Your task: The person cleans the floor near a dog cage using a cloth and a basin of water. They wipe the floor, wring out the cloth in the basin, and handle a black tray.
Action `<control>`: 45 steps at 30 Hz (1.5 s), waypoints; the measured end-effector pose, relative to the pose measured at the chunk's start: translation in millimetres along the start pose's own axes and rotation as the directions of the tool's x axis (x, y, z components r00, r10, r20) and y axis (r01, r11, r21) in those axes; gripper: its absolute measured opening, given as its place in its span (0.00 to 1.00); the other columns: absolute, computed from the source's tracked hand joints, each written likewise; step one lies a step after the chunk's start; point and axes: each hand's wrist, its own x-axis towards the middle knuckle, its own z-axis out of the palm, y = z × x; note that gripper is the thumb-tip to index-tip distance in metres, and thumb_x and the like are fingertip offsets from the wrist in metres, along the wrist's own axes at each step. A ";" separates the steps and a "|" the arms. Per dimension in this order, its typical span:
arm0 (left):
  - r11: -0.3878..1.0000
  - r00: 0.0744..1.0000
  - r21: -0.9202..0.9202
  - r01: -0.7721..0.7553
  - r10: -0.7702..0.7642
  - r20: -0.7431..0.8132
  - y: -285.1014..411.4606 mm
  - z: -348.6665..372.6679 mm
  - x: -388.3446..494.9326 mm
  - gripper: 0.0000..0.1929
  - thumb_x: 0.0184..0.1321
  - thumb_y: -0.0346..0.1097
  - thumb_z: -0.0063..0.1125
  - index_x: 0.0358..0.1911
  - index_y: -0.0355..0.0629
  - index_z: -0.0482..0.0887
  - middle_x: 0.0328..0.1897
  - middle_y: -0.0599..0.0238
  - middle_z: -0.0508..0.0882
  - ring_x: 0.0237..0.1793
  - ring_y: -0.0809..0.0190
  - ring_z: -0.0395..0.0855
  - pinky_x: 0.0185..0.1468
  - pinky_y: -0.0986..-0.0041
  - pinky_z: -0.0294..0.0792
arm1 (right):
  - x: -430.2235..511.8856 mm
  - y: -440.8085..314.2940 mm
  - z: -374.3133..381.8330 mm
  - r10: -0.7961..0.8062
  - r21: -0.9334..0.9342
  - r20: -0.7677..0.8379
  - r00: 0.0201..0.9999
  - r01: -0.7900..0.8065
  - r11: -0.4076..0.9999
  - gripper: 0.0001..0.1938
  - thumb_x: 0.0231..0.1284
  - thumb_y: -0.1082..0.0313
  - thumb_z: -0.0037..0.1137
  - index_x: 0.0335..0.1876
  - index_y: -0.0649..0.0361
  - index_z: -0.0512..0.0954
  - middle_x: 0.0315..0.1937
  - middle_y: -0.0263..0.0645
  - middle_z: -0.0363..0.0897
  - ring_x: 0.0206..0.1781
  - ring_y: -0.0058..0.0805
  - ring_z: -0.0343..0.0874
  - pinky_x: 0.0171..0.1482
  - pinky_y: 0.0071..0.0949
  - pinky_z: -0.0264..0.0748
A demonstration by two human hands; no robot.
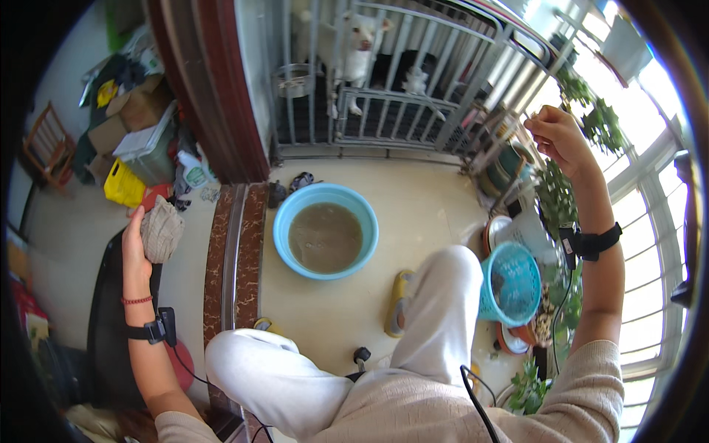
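My left hand (138, 243) is out to the left, gripping a bunched grey-beige ribbed cloth (163, 230). Up on the right, my right hand (556, 138) is raised near the window with its fingers curled together; I make out nothing in them. On the tiled floor before me stands a light blue plastic basin (281, 243) holding murky brown water (325, 238). A turquoise perforated plastic basket (512, 315) sits beside my right knee, with something dark inside that I cannot identify. Both hands are well apart from the basin.
A metal dog cage (399, 91) with a white dog (359, 50) inside spans the far end. Potted plants (554, 188) line the barred window. A door track (230, 255) crosses the floor at left; beyond it are a black chair (113, 310), a yellow bag (124, 183) and boxes (135, 105).
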 end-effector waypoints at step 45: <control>0.940 0.847 0.159 0.301 -0.340 0.408 -51.5 220.2 -18.6 0.23 0.70 0.52 0.50 0.54 0.37 0.75 0.51 0.59 0.82 0.49 0.61 0.81 0.50 0.64 0.76 | -23.2 -23.8 288.0 -0.150 0.097 0.655 0.741 0.114 0.989 0.42 0.63 0.52 0.59 0.77 0.50 0.47 0.65 0.53 0.66 0.60 0.39 0.75 0.42 0.31 0.83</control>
